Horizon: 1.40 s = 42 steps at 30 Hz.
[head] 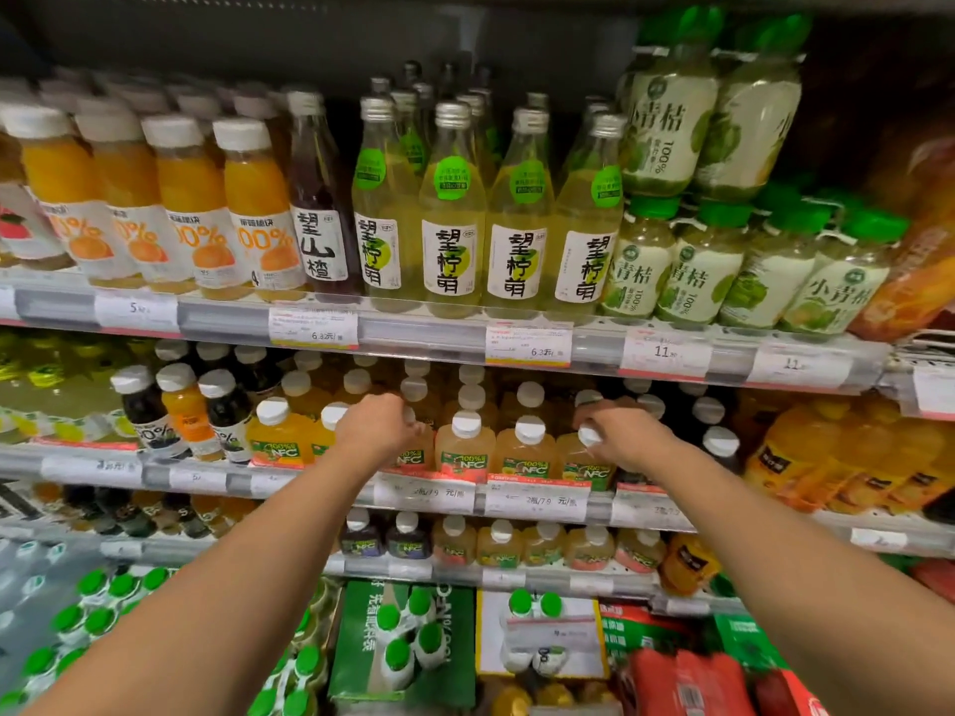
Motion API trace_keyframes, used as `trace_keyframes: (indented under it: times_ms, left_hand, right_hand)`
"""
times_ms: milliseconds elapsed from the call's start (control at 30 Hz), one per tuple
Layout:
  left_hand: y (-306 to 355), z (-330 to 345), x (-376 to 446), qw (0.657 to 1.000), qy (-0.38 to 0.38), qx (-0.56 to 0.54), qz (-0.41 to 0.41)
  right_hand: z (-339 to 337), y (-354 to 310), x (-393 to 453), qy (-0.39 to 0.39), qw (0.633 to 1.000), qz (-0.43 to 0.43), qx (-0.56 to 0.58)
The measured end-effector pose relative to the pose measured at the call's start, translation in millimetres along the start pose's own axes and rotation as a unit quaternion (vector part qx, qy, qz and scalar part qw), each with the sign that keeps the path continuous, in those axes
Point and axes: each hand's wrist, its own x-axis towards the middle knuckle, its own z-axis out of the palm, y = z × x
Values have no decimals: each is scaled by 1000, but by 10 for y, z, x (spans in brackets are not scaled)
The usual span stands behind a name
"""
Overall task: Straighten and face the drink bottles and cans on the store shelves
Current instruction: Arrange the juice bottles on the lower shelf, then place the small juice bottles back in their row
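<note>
Left of centre in the frame, my left hand (374,426) has its grip curled around the top of an NFC juice bottle (413,452) in the front row of the middle shelf (537,501), hiding its cap. Between my hands two bottles (465,447) already face out. Right of centre, my right hand (617,436) pinches the white cap (590,435) of another NFC bottle (581,465). Turning from the caps alone could tip either one into the tightly packed neighbours or off the shelf edge.
</note>
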Motion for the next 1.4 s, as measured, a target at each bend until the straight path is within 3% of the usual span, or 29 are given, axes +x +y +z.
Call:
trace_keyframes:
  times_ms: [167,433,533,633,1100,1400]
  left_hand:
    - [-19,54,87,996,22,64,53]
    - [-44,39,143,992,-12,94,85]
    - [131,60,79,980,47,131,141]
    - [348,140,6,973,64,91,202]
    - [544,216,-15,979,26,107,172]
    - [428,376,-230,971,96,31,215]
  right_hand:
    - [-32,-33,-7,-13,1000,7,-8]
    - [-91,-69,-55,-16,1000,9,-10]
    - [-104,-72,-66,-14,1000,7,-7]
    - [-112,-77,-82,-13,1000,6,-4]
    - [-96,-66,-108,-18,1000,7,17]
    - [26,-494,77,-1,998,-32,45]
